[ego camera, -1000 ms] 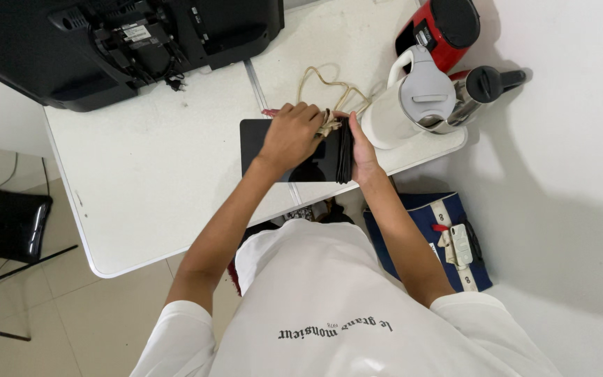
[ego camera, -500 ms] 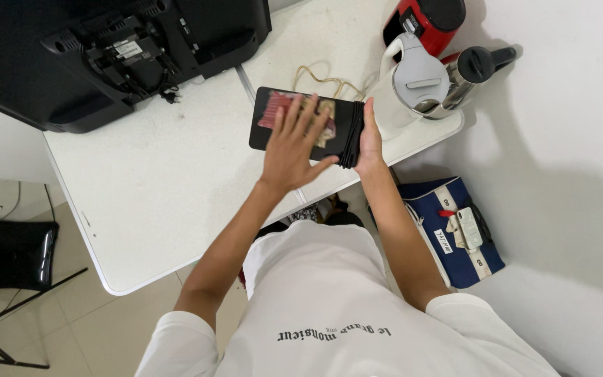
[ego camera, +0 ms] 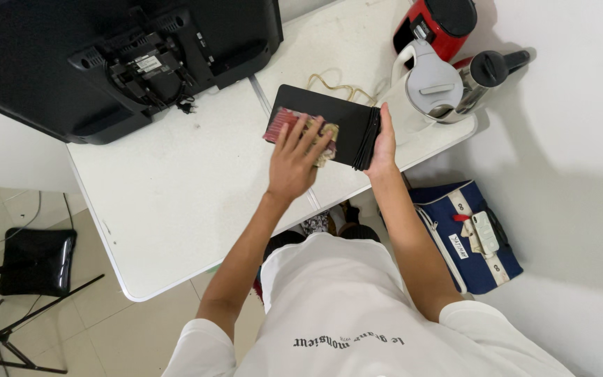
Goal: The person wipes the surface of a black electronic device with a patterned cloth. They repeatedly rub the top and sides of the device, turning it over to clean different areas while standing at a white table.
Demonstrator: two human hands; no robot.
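Centrally, banknotes [ego camera: 301, 132] are pressed flat onto a black folder [ego camera: 329, 119] by the left hand [ego camera: 298, 157], grip released; the folder's right edge is grasped by the right hand [ego camera: 385, 143] on the white bench [ego camera: 176, 202].

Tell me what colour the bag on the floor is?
The bag is dark blue with white stripes, head view.

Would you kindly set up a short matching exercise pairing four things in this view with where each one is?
Things:
1. black folder
2. white kettle
3. blue bag
4. left hand

Places:
A. on the floor beside the table
B. flat on the red patterned sheets
C. at the table's right edge
D. steadied by the right hand

Pairs: 1-D, 2-C, 3-A, 4-B
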